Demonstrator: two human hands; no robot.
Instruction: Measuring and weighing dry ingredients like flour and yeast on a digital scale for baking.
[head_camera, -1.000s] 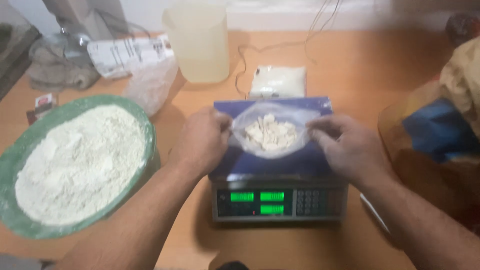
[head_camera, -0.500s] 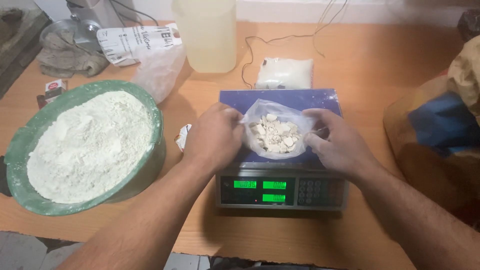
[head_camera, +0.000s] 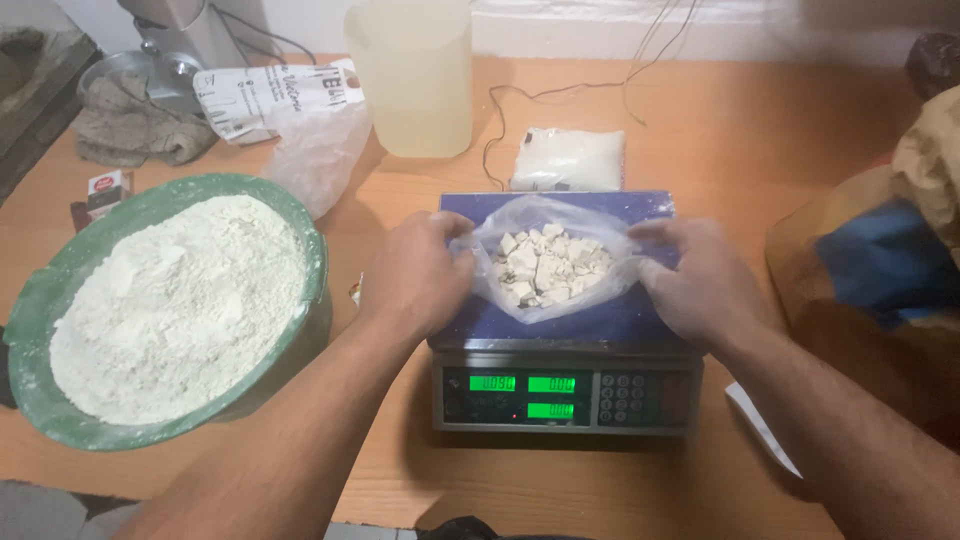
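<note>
The wooden bench (head_camera: 820, 130) carries everything. At about nine o'clock from the scale sits the biggest thing, a green bowl (head_camera: 60, 290) heaped with white flour and standing untouched. At three o'clock, at the bench's edge, lies a brown and blue bundle (head_camera: 880, 270). At eleven o'clock stands a pale plastic jug (head_camera: 412, 80), and beside it, at ten o'clock, a crumpled printed bag (head_camera: 290, 110).

The scale (head_camera: 565, 390) stands in the middle, its green readouts lit. On its blue platform rests a clear plastic bag (head_camera: 545, 265), already loaded with white chunks, its mouth still open. Judging from that, the filling is well along and the weighing is under way, while closing the bag is not yet done.

At twelve o'clock, just behind the scale, lies a small sealed packet (head_camera: 568, 158) of white powder.

The left hand (head_camera: 415, 275) pinches the bag's left edge; the right hand (head_camera: 695, 275) grips the right edge, holding the mouth spread.
</note>
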